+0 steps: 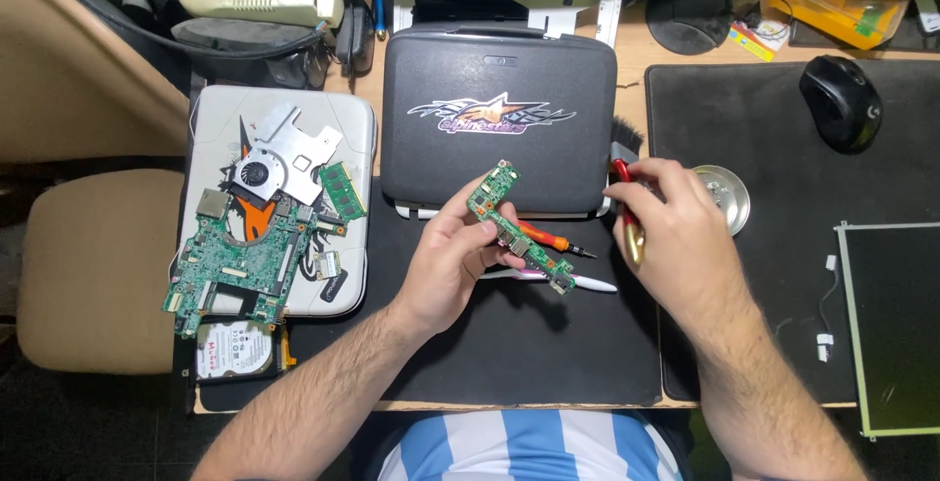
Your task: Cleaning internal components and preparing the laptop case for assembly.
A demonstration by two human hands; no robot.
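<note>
While left hand (452, 258) grips narrow circuit board (519, 226), right hand (676, 236) beside it, clutching red-handled brush (627, 209).

A wooden desk (634, 60) spans the frame. On it lie a black mat (529, 344) at the centre and a second black mat (774, 148) on the right. A dark laptop (499, 70) sits at upper centre, a black mouse (840, 101) upper right.
</note>
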